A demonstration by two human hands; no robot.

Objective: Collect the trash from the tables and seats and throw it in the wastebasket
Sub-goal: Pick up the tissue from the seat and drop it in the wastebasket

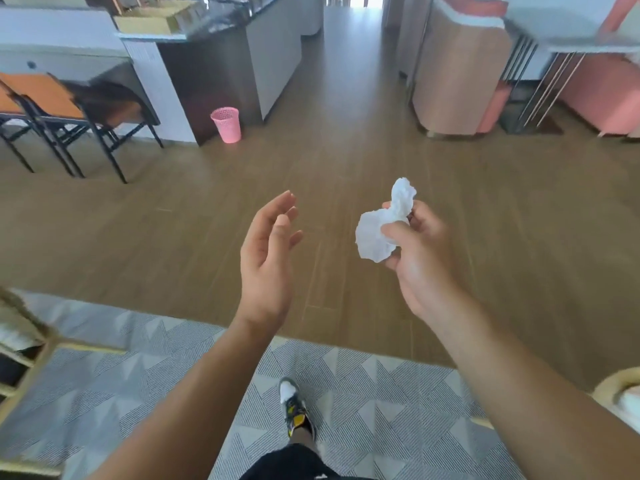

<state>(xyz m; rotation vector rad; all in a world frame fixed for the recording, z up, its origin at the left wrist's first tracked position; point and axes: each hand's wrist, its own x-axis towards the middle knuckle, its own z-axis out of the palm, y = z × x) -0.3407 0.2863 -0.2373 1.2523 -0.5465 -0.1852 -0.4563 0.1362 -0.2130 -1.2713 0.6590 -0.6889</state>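
White crumpled tissue (381,226) gripped in right hand (420,258), left hand (268,258) relaxed, empty.

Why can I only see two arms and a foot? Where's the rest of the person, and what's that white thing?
The camera sits on the person's head and looks forward and down. So you see what they see: their own arms, and one shoe on the grey patterned rug. The left hand is open and holds nothing. The right hand grips a crumpled white paper, which is trash. Farther off, on the wooden floor beside a counter, stands a pink wastebasket. That is where the paper is meant to go. On the left are chairs with orange seats.
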